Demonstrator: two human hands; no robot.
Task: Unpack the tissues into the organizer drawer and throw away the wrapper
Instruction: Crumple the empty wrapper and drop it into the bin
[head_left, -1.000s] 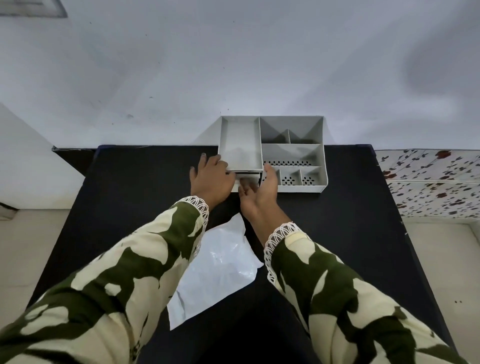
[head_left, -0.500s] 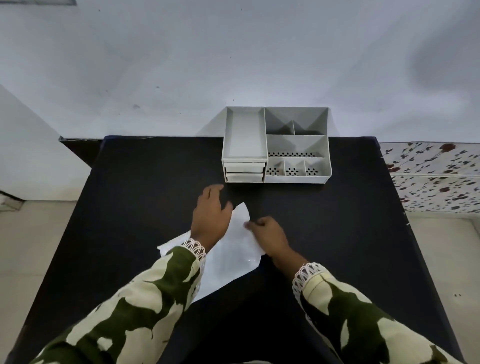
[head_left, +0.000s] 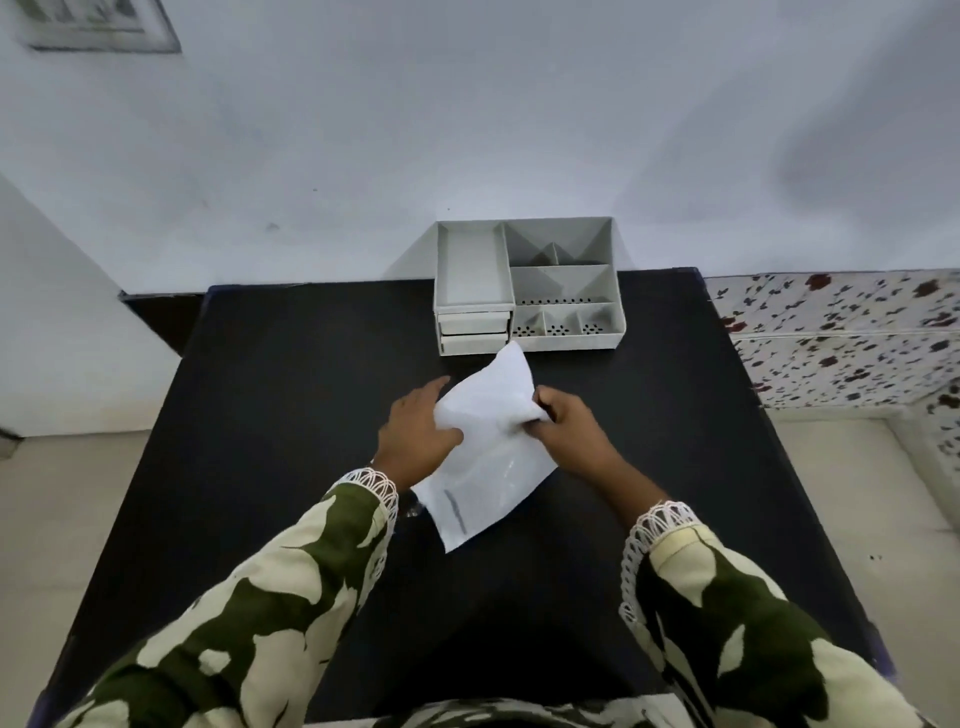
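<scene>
Your left hand (head_left: 415, 436) and right hand (head_left: 569, 431) both pinch white wrapper (head_left: 485, 452) — fingers closed on its sides, mid-table (head_left: 291, 415). Organizer (head_left: 527, 286) at far edge — both drawers closed.

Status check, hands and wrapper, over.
Left hand and right hand both gripping white wrapper, raised off black table. Organizer drawers shut. Nothing in the way.

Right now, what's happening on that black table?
A person holds a white plastic wrapper above the black table with both hands: the left hand at its left edge, the right hand bunching its right side. The grey organizer sits at the table's far edge, both small drawers shut. No tissues are visible; the wrapper isn't thrown away yet.
</scene>
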